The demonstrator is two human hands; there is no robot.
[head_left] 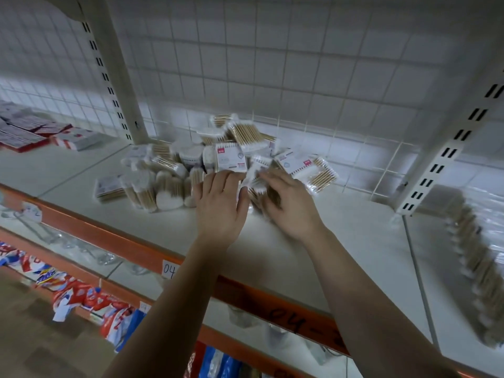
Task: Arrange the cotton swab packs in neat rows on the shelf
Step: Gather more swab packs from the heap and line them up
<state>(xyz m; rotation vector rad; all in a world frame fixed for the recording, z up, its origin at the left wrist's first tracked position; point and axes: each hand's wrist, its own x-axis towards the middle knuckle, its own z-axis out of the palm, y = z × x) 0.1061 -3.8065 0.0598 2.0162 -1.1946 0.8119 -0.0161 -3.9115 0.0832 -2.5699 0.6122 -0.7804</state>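
A loose heap of cotton swab packs [218, 156], clear bags with wooden sticks and white tips, lies on the white shelf [286, 249] against the wire grid back. My left hand [221, 203] rests palm down at the heap's front edge, fingers spread over a pack. My right hand [289, 203] is beside it, fingers curled around a blurred pack [256, 178] at the heap's front. Between the two hands the packs are partly hidden. Whether the left hand grips anything is unclear.
A row of swab packs [474, 255] lines the neighbouring shelf at right, past a slotted upright [441, 159]. Red-and-white boxes [30, 132] lie at far left. The shelf has an orange front rail [131, 241] with label tags. Coloured packets [81, 293] hang below.
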